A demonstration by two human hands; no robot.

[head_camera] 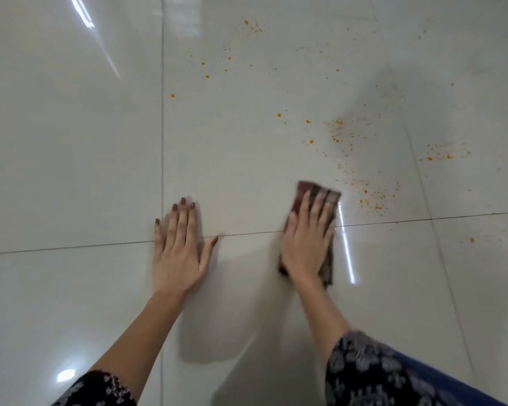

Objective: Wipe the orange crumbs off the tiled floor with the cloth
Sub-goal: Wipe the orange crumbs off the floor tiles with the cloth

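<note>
My right hand (pixel 307 238) lies flat on a folded dark red and brown checked cloth (pixel 305 191), pressing it onto the glossy pale tiled floor (pixel 71 171). The cloth shows past my fingertips and along the right side of my hand. Orange crumbs (pixel 370 200) lie scattered just to the right of the cloth. More orange crumbs sit farther out in the middle (pixel 336 133), at the right (pixel 440 156) and at the far top (pixel 252 26). My left hand (pixel 179 247) rests flat on the floor to the left of the cloth, fingers spread, holding nothing.
Grey grout lines cross the floor: one running left to right under both hands (pixel 71 247) and one running away from me at the left (pixel 162 112). Bright light reflections streak the tiles. My patterned sleeves show at the bottom edge.
</note>
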